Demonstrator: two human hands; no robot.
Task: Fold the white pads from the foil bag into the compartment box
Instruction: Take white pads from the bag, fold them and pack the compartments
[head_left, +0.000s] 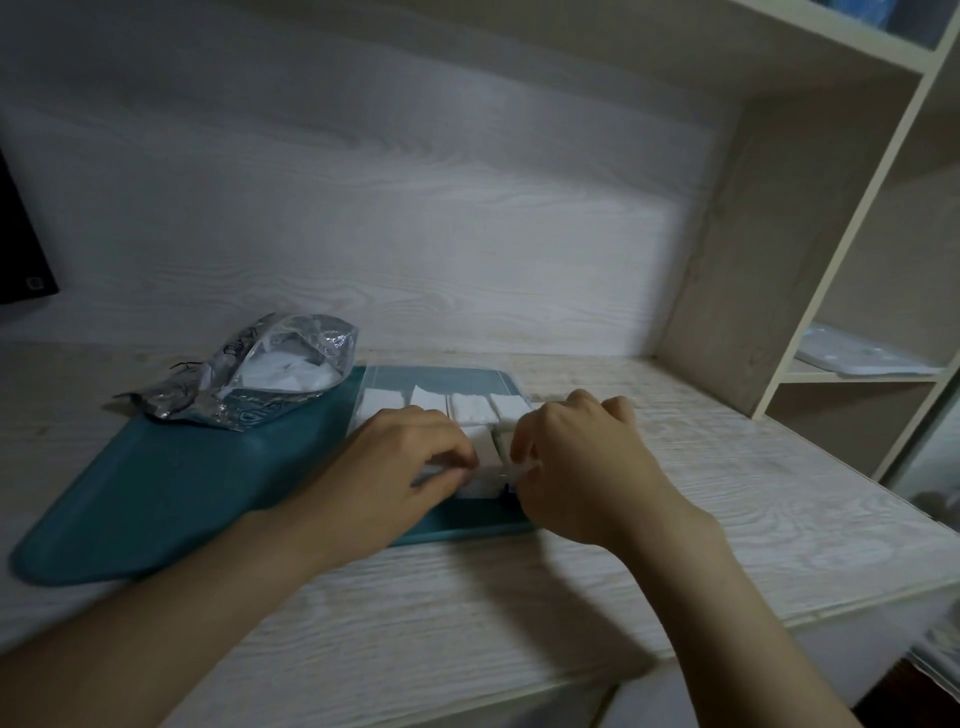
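Both hands work over the box (449, 409). The left hand (410, 457) and right hand (576, 457) are curled, fingertips pinching one pad (480, 457) between them, apparently to tuck it into a near compartment. Beyond the knuckles, the far row already holds four folded pads. The bag (249, 374) lies open, left of the left hand, within reach for refills. A teal mat (182, 493) underlies all, on a pale wood-grain desk (519, 623). Shelving (857, 260) stands beyond the right hand. Lighting is dim.

The crumpled foil bag (249, 379) lies open to my left, white pads (283, 371) showing in its mouth. The clear compartment box (363, 387) sits just beside it, four folded ones filling its far row.
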